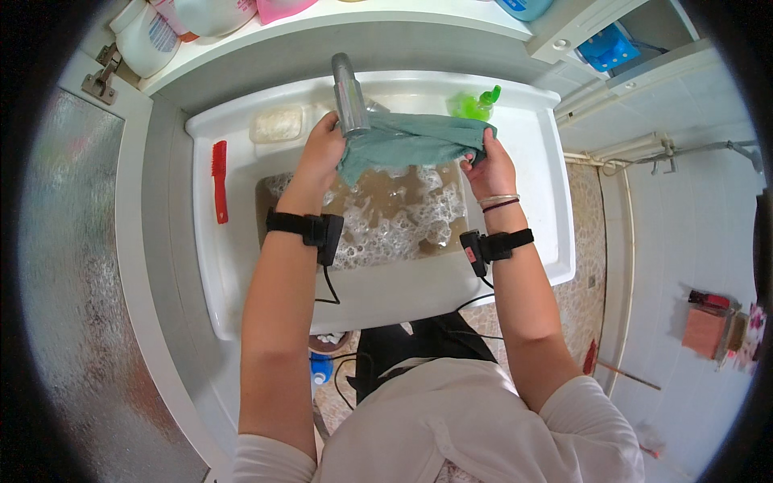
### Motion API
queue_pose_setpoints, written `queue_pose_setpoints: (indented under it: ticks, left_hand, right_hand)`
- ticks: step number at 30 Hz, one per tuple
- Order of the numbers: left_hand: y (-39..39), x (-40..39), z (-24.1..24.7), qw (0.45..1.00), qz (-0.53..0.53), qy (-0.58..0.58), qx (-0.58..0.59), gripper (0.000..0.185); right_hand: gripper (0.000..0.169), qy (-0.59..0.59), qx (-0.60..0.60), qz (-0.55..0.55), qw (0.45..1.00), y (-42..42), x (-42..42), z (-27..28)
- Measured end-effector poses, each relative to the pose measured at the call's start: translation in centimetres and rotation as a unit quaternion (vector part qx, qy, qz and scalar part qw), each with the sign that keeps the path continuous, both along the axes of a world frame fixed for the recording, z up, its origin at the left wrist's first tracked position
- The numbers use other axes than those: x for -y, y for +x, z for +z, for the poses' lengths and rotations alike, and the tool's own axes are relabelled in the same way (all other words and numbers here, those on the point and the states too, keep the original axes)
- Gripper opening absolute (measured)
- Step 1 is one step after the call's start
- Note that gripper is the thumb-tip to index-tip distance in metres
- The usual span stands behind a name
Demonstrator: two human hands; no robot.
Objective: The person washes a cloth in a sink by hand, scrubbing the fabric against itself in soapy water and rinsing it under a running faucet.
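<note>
A wet-looking green cloth [410,140] is stretched between my two hands above the basin. My left hand [325,148] grips its left end, close beside the chrome faucet [350,99], whose spout overlaps the cloth's left part. At the cloth's right end, my right hand [492,166] holds a bunched corner between thumb and fingers. Beneath the cloth, murky brownish water with white suds [398,223] fills the bowl of the white sink [386,296]. The lower edge of the cloth hangs near the water; whether it touches cannot be told.
A red brush [220,182] lies on the sink's left ledge. Behind my left hand is a soap bar [276,124]. A green pump bottle [477,105] lies at the back right. White bottles [145,39] stand on the shelf above. Cables hang from both wrist bands.
</note>
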State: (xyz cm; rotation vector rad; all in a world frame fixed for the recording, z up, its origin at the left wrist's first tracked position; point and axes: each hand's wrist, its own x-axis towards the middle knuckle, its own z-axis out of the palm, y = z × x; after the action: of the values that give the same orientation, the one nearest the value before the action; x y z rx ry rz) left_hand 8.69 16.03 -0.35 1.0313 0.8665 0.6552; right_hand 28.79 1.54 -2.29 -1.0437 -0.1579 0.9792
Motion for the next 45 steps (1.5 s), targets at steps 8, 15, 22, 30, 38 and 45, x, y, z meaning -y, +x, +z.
queue_pose_setpoints:
  ticks: [8, 15, 22, 30, 38, 45]
  left_hand:
    - [-0.1, -0.8, -0.9, 0.990, -0.077, 0.014, 0.118, 0.038]
    - [-1.2, -0.6, -1.9, 0.996, -0.024, 0.088, 0.010, 0.021]
    - [0.5, 2.8, -2.3, 0.988, -0.139, 0.024, 0.067, 0.022]
    - [-1.5, 1.5, -3.2, 0.895, 0.023, 0.353, -0.271, 0.032]
    - [-1.1, 5.6, -3.3, 0.852, 0.008, 0.480, -0.211, 0.033]
    - [-0.4, 6.2, -4.3, 0.893, -0.031, 0.341, -0.291, 0.034]
  right_hand:
    - [0.027, -0.053, 0.012, -0.042, 0.998, 1.2, 1.2, -1.5]
    - [0.031, -0.031, -0.003, 0.043, 0.999, -0.4, 0.9, -2.8]
    - [0.037, -0.012, -0.241, 0.188, 0.952, -8.0, -2.4, -3.8]
    - [0.038, 0.015, -0.323, 0.237, 0.916, -11.6, -4.0, -3.3]
    - [0.029, -0.033, -0.262, 0.157, 0.952, -12.6, -5.8, -5.2]
    - [0.020, -0.185, -0.169, 0.172, 0.953, -12.7, -4.8, -5.4]
